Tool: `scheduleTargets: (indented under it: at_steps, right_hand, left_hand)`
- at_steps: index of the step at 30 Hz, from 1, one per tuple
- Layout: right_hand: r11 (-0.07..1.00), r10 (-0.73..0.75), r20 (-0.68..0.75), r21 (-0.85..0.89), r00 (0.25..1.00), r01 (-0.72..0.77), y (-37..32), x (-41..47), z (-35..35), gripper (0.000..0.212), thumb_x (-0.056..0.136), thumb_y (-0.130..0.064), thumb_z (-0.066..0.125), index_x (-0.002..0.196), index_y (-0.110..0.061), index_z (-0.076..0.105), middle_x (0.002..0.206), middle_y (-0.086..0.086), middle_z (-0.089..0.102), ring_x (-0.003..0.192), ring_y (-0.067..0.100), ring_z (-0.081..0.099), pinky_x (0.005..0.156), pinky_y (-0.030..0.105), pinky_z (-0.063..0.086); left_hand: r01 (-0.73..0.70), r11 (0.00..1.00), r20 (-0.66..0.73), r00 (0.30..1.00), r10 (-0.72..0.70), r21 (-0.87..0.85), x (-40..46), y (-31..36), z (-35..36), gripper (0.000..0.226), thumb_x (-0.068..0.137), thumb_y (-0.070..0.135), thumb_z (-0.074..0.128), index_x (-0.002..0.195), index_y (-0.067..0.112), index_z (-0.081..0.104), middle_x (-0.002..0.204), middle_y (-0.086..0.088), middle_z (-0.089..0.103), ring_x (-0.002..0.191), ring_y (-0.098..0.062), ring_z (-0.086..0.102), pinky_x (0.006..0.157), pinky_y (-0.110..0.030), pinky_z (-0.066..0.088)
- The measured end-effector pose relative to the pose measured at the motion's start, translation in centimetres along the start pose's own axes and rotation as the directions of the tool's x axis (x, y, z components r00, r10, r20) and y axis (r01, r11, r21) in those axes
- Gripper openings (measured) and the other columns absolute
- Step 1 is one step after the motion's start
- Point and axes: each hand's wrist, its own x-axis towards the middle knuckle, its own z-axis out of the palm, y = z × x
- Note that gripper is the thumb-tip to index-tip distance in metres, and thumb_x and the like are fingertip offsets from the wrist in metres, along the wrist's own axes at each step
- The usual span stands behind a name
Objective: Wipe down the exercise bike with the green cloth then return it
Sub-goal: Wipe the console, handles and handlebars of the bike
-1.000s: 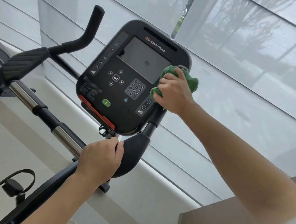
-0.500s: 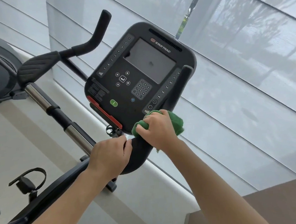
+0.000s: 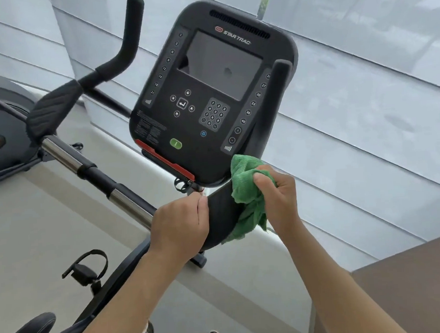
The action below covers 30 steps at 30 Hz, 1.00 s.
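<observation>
Console point(image 3: 209, 95) above hands, screen tilted toward person; pedal point(image 3: 87, 268) low left. Left hand point(image 3: 180, 224) grasps black elbow pad point(image 3: 223, 212). Right hand point(image 3: 277, 199) clenches bunched green cloth point(image 3: 246, 190) against pad's right edge, cloth hanging lengthwise downward.

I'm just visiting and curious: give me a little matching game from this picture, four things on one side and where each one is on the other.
Things:
1. green cloth
2. left hand
3. console
4. pedal strap

Places:
A. lower left, near the floor
B. gripping the black pad beside the cloth
C. bunched in the right hand, against the black pad
D. top centre, facing the camera

Pairs: 1-C, 2-B, 3-D, 4-A
</observation>
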Motion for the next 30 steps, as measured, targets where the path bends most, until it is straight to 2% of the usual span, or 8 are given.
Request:
scheduleTargets:
  at_steps: [4, 8, 10, 12, 14, 20, 25, 30]
  right_hand:
    - [0.988, 0.149, -0.140, 0.062, 0.979, -0.141, -0.8, -1.2, -0.7, 0.044, 0.088, -0.021, 0.060, 0.051, -0.020, 0.037, 0.056, -0.002, 0.032, 0.055, 0.017, 0.031, 0.054, 0.030, 0.030]
    - [0.996, 0.039, -0.261, -0.062, 0.965, -0.058, -2.9, -0.4, -0.7, 0.049, 0.099, -0.019, 0.060, 0.054, -0.031, 0.043, 0.059, -0.013, 0.040, 0.060, 0.014, 0.038, 0.061, 0.032, 0.035]
    - [0.975, -0.088, -0.213, -0.217, 0.973, 0.041, -3.2, 0.1, 0.4, 0.030, 0.102, -0.025, 0.061, 0.075, -0.032, 0.069, 0.086, -0.017, 0.062, 0.089, 0.011, 0.058, 0.082, 0.032, 0.047]
    - [0.886, -0.166, -0.086, -0.451, 0.982, 0.110, -2.1, -0.2, 2.0, 0.017, 0.101, -0.034, 0.066, 0.101, -0.025, 0.080, 0.120, -0.014, 0.060, 0.120, 0.013, 0.050, 0.105, 0.028, 0.041]
    - [0.752, -0.225, -0.010, -0.637, 0.974, 0.167, -0.5, -1.5, 3.7, 0.022, 0.099, -0.038, 0.069, 0.109, -0.021, 0.080, 0.130, -0.007, 0.054, 0.126, 0.019, 0.042, 0.111, 0.032, 0.038]
    - [0.732, -0.232, -0.077, -0.670, 0.970, 0.122, -0.3, -4.1, 4.6, 0.024, 0.097, -0.024, 0.073, 0.120, -0.020, 0.077, 0.128, -0.002, 0.052, 0.119, 0.019, 0.039, 0.106, 0.007, 0.024]
    - [0.716, -0.215, -0.097, -0.693, 0.972, 0.089, -0.8, -5.9, 5.2, 0.026, 0.097, -0.018, 0.072, 0.122, -0.020, 0.077, 0.125, -0.003, 0.050, 0.115, 0.018, 0.039, 0.102, 0.016, 0.031]
    - [0.727, -0.211, -0.098, -0.680, 0.973, 0.089, -0.8, -9.1, 6.0, 0.030, 0.096, -0.011, 0.071, 0.123, -0.020, 0.077, 0.120, -0.005, 0.048, 0.111, 0.018, 0.041, 0.098, 0.006, 0.031]
  left_hand:
    - [0.021, 1.000, 0.040, 0.999, -0.021, -0.018, 0.0, -0.2, 0.2, 0.035, 0.098, 0.030, 0.027, 0.065, 0.021, 0.032, 0.048, 0.005, 0.031, 0.042, -0.009, 0.026, 0.046, -0.025, 0.013]
    - [0.010, 1.000, 0.040, 0.999, -0.010, -0.011, 0.1, -0.2, 0.3, 0.036, 0.099, 0.029, 0.025, 0.064, 0.023, 0.032, 0.048, 0.006, 0.033, 0.041, -0.008, 0.029, 0.045, -0.024, 0.014]
    - [0.012, 1.000, 0.037, 0.999, -0.012, 0.002, 0.0, -0.2, 0.5, 0.039, 0.103, 0.028, 0.028, 0.065, 0.023, 0.036, 0.050, 0.006, 0.038, 0.043, -0.007, 0.032, 0.046, -0.023, 0.015]
    - [0.013, 1.000, 0.034, 0.999, -0.013, -0.013, -0.1, -0.3, 0.6, 0.041, 0.108, 0.028, 0.034, 0.068, 0.022, 0.042, 0.053, 0.007, 0.044, 0.046, -0.007, 0.037, 0.046, -0.023, 0.018]
    - [0.002, 0.999, 0.034, 0.999, 0.000, -0.049, -0.2, -0.4, 0.5, 0.041, 0.109, 0.031, 0.034, 0.071, 0.022, 0.048, 0.056, 0.008, 0.050, 0.048, -0.009, 0.044, 0.046, -0.022, 0.023]
    - [-0.128, 0.990, 0.014, 0.992, 0.129, -0.058, -1.2, -0.9, 0.0, 0.036, 0.105, 0.037, 0.028, 0.082, 0.022, 0.050, 0.066, 0.007, 0.052, 0.055, -0.015, 0.047, 0.053, -0.030, 0.034]
    - [-0.244, 0.968, 0.094, 0.964, 0.249, -0.064, -2.6, -2.8, -0.8, 0.042, 0.106, 0.037, 0.029, 0.127, 0.017, 0.058, 0.096, 0.005, 0.064, 0.080, -0.017, 0.055, 0.074, -0.035, 0.046]
    - [-0.309, 0.934, 0.158, 0.928, 0.337, -0.177, -2.2, -3.9, -1.6, 0.042, 0.104, 0.034, 0.032, 0.139, 0.020, 0.051, 0.110, 0.005, 0.064, 0.096, -0.017, 0.056, 0.091, -0.038, 0.045]
